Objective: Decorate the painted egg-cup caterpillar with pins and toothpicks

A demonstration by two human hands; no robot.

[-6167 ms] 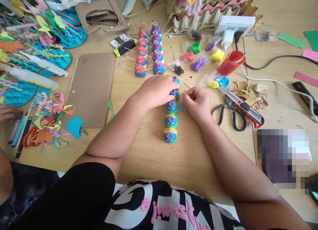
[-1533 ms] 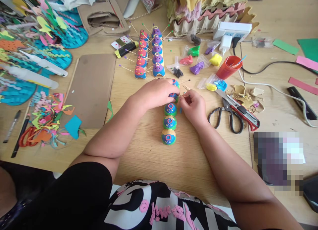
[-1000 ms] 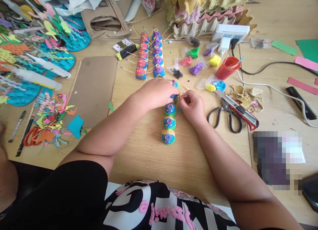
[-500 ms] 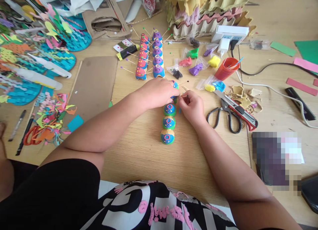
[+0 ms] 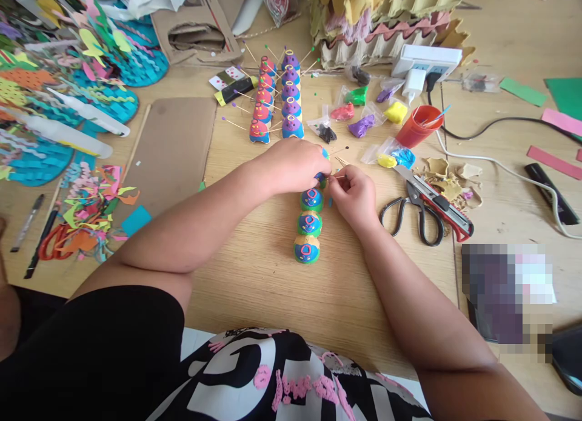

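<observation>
A blue-and-green egg-carton caterpillar point(image 5: 309, 224) with pink rings and small clay faces lies in front of me. My left hand point(image 5: 300, 165) curls over its far end, fingers closed on it and hiding most of that end. Just right of it, my right hand point(image 5: 354, 196) pinches a thin toothpick, its tip close to my left fingertips. Whether the toothpick touches the caterpillar, I cannot tell. A dark-tipped toothpick point(image 5: 339, 149) sticks out beyond my hands. Behind stand a red caterpillar point(image 5: 262, 99) and a purple caterpillar point(image 5: 291, 93), both with clay-tipped toothpicks at the sides.
Scissors point(image 5: 421, 218), a utility knife point(image 5: 441, 205) and carton scraps lie right of my right hand. Bags of coloured clay point(image 5: 362, 125), an orange cup point(image 5: 418, 127) and a power strip point(image 5: 427, 63) stand farther back. Cardboard point(image 5: 175, 136) and paper scraps point(image 5: 86, 212) are at left.
The view has shifted slightly. Both hands keep nearly the same hold at the far end of the blue-and-green caterpillar, with only tiny finger movement.
</observation>
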